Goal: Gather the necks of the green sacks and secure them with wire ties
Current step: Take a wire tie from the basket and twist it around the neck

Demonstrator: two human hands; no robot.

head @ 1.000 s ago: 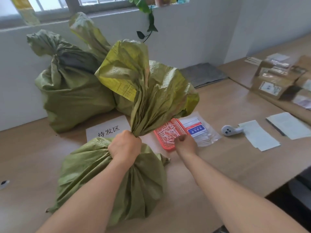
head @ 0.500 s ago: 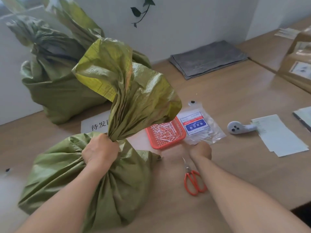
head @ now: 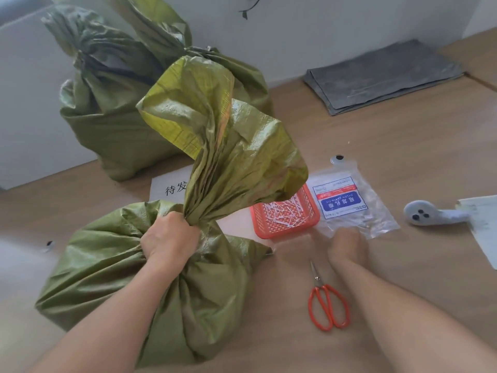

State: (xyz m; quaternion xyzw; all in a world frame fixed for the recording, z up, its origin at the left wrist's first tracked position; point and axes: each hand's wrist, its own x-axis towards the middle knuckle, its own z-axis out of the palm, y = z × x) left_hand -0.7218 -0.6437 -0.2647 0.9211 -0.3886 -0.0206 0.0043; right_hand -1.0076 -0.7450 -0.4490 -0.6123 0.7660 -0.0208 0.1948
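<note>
A filled green sack [head: 107, 267] lies on the wooden table in front of me. My left hand [head: 170, 235] grips its gathered neck, and the loose top [head: 223, 146] fans upward above my fist. My right hand [head: 347, 246] is blurred and sits at the near edge of a clear packet of ties [head: 352, 203]; its grip is unclear. Just left of the packet is a red basket [head: 285, 232] holding white tie pieces.
Two more green sacks [head: 113, 117] [head: 236, 74] stand against the back wall. Red-handled scissors [head: 326, 305] lie beside my right forearm. A white handheld device [head: 430, 215] and paper [head: 484, 227] sit at right, a folded grey cloth [head: 384, 76] far right, and a printed sign [head: 169, 187] behind the sack.
My right hand has moved from the red basket rightward to the near edge of the tie packet. The view has tilted down, showing the scissors. My left hand keeps its grip on the neck.
</note>
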